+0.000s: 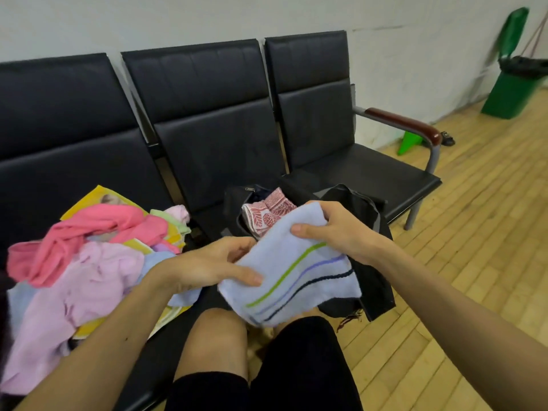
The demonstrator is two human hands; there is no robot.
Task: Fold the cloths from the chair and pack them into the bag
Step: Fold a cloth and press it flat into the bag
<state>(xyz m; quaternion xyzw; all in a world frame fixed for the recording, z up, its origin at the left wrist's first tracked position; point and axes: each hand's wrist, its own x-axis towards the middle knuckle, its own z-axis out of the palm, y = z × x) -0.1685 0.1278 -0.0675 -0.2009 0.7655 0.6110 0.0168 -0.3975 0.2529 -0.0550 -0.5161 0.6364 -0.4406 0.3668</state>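
1. Towel (292,271), pale blue with green, violet and navy stripes, is folded and held above the person's knees, in front of the bag (367,232).
2. Left hand (207,266) pinches its near-left edge; right hand (335,231) grips its far end.
3. Open black bag sits on the middle seat (213,143), a red-patterned cloth (267,213) inside.
4. Unfolded cloths (89,262) are heaped on the left seat.

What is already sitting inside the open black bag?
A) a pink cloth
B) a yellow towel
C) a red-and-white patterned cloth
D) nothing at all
C: a red-and-white patterned cloth shows in the mouth of the black bag, behind the blue striped cloth that the left hand and right hand hold.
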